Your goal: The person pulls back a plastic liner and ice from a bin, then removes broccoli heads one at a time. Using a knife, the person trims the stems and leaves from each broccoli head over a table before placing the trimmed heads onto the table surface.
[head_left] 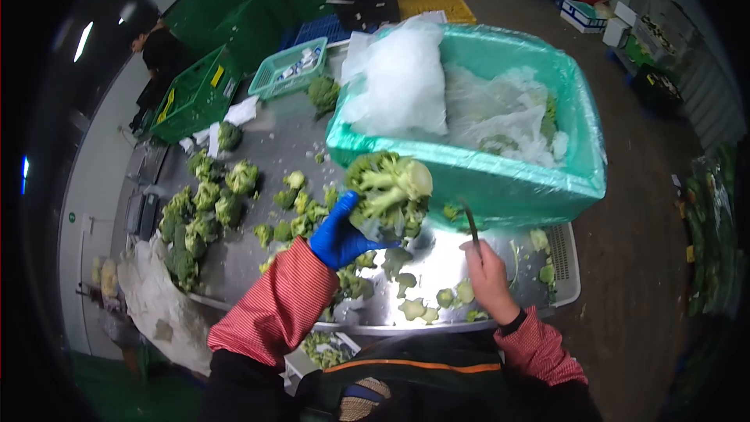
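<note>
The hands are apart, each closed on something of its own. The left hand (344, 236), in a blue glove, grips a broccoli head (391, 187) from its left side and underneath, lifted above the desk (269, 137), with the thick pale cut stem turned to the right, towards the other hand. The right hand (488, 275), bare, is wrapped round a knife (470, 220), whose narrow dark blade points up and away from the person, near the broccoli head but not touching it. Both forearms wear red patterned sleeves (273, 301).

Just beyond the hands stands a large box lined with green plastic (476, 180); a white translucent bag (402, 78) lies over its left part, and thin clear film (500, 117) partly covers broccoli inside. Small florets (301, 215) are scattered left of the gloved hand, and further left sits a cluster of broccoli heads (205, 195). Nearer the person, between and below the hands, pale offcuts (414, 310) lie on the shiny metal. To the right of the knife hand is a white perforated tray (564, 246) with a few green pieces near it. Well beyond the left hand are a light green basket (291, 82) and a co-worker in dark clothes (168, 51).
</note>
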`<action>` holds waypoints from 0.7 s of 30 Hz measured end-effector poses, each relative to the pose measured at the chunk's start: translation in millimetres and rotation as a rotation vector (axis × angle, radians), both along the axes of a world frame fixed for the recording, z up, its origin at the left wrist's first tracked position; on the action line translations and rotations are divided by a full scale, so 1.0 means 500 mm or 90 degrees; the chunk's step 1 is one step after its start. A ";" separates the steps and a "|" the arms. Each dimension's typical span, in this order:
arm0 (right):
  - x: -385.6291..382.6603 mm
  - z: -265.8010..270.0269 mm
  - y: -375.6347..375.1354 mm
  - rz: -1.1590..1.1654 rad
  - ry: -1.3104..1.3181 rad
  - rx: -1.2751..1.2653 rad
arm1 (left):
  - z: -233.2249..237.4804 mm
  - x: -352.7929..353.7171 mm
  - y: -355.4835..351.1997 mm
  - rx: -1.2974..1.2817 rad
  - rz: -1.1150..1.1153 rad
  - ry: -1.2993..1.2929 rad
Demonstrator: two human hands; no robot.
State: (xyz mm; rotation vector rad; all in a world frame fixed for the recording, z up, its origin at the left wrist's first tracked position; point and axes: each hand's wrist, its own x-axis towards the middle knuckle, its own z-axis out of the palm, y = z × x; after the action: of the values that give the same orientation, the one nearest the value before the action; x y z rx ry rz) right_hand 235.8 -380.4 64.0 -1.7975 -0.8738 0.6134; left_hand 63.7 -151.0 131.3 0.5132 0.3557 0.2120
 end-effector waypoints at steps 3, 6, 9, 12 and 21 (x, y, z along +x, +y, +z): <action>-0.034 0.017 0.040 0.019 -0.172 0.098 | -0.067 -0.067 -0.050 -0.086 0.039 0.048; -0.067 0.045 0.065 0.088 -0.351 0.081 | -0.100 -0.114 -0.076 -0.139 0.075 0.107; -0.095 0.063 0.085 0.149 -0.486 0.041 | -0.109 -0.136 -0.085 -0.221 0.068 0.075; -0.103 0.060 0.109 0.145 -0.583 0.053 | -0.085 -0.135 -0.109 -0.167 0.078 0.118; -0.051 -0.075 0.072 0.130 -0.495 -0.061 | -0.124 -0.120 -0.157 -0.137 0.095 0.121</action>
State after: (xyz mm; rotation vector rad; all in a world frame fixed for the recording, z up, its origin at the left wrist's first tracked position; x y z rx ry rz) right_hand 210.3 -344.5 26.7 -2.0727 -1.5789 0.0516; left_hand 3.4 -229.5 69.1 0.2945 0.5961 0.2665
